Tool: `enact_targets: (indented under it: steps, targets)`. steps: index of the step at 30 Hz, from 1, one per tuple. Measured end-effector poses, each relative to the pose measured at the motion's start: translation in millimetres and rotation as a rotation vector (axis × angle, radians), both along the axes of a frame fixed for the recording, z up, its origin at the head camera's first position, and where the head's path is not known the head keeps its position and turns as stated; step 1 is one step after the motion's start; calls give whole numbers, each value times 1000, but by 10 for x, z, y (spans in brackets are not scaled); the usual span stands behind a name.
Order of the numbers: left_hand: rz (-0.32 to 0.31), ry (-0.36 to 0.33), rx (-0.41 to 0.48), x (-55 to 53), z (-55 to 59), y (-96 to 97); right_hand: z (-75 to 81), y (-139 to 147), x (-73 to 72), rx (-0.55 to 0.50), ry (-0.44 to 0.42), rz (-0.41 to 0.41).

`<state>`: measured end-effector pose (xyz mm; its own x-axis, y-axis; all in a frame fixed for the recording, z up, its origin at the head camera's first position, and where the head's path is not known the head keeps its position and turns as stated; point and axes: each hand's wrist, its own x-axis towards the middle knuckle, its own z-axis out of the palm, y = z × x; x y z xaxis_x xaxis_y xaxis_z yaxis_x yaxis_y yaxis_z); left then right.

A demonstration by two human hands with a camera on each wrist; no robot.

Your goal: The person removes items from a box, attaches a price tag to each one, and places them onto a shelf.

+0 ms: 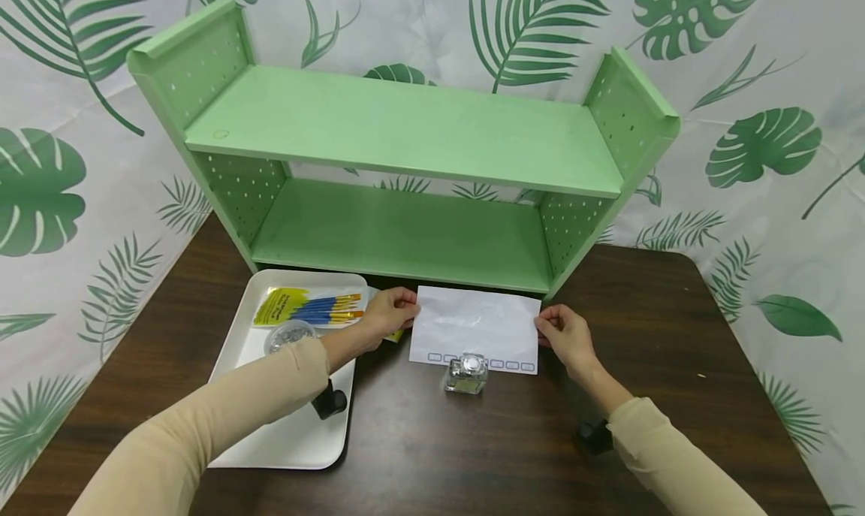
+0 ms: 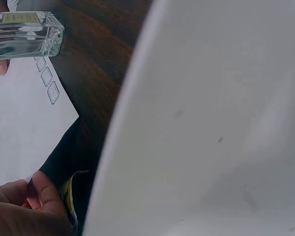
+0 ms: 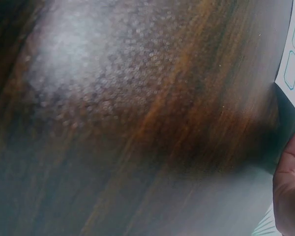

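A white sheet of paper (image 1: 476,324), with a row of small blue outlined boxes along its near edge, is held by both hands. My left hand (image 1: 392,313) pinches its left edge between thumb and fingers. At the opposite edge, my right hand (image 1: 568,339) pinches the paper the same way. The left wrist view shows the left thumb and fingers (image 2: 39,196) meeting at the paper's side. A clear square glass bottle (image 1: 465,377) with a round top stands just in front of the paper, covering part of the box row. The right wrist view catches only part of the right hand (image 3: 291,187).
Behind the paper stands a green two-tier shelf (image 1: 405,227). On the left, a white tray (image 1: 311,448) holds a yellow-and-clear pack of blue-handled paintbrushes (image 1: 317,308) and a clear round container (image 1: 287,334). A yellow packet (image 1: 395,336) lies beside the left hand on the dark wooden table (image 1: 419,456).
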<state>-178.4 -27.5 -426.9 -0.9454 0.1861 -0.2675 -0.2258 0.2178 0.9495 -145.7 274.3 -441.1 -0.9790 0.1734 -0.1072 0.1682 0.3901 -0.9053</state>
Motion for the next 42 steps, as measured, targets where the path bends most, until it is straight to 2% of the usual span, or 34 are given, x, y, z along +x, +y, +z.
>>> enact_targets:
  steps: [9,15,21,27,35,38,42]
  targets:
    - [-13,2,34,11,53,-31,63,10,42,-136,-45,-3]
    - [7,4,68,6,81,-40,118,12,63,-193,-73,-1]
    - [42,47,102,89,136,-21,129,18,67,-310,-53,5]
    - [29,168,66,267,163,-57,156,57,67,-455,-36,-25]
    - [-67,241,-8,377,133,-37,168,56,61,-483,-41,-21]
    - [-80,289,-82,397,128,-18,166,31,57,-489,-47,-19]
    - [-80,311,-152,414,125,-6,162,7,50,-475,-51,-21]
